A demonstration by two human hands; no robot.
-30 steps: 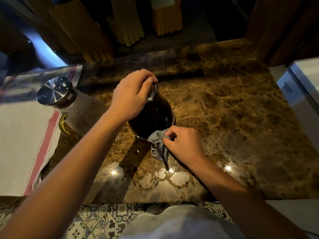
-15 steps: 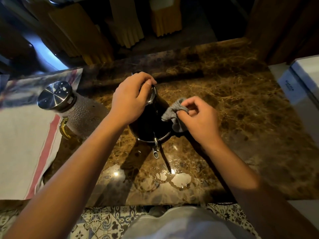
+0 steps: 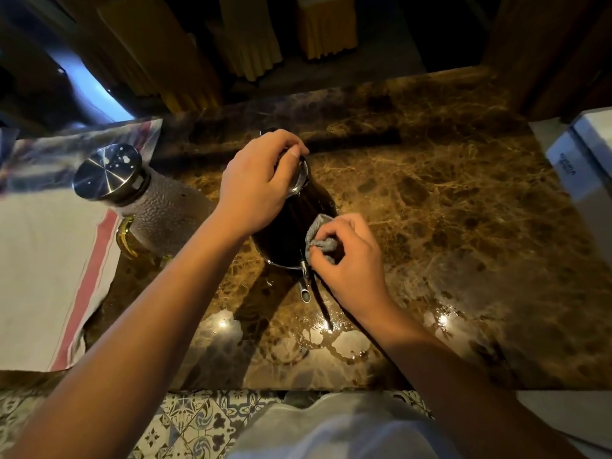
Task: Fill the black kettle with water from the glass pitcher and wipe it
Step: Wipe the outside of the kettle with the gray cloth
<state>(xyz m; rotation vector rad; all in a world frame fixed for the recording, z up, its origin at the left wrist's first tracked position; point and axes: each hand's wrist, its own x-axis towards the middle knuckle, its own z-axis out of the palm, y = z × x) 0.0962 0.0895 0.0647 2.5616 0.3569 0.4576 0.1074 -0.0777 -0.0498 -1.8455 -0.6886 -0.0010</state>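
A person's left hand (image 3: 255, 187) grips the lid end of the black kettle (image 3: 291, 233) on the marble bench (image 3: 447, 226), steadying it. The right hand (image 3: 344, 256), pinching a grey cloth (image 3: 319, 241), has slid back down the kettle's side toward its spout, so wiping is underway. The capped glass pitcher (image 3: 149, 207) stands left of the left hand; puddles lie nearer the person.

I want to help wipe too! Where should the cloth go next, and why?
Probably down along the black kettle toward its spout. The right hand presses the grey cloth on the side, the left hand steadies the top, and water is puddled below.
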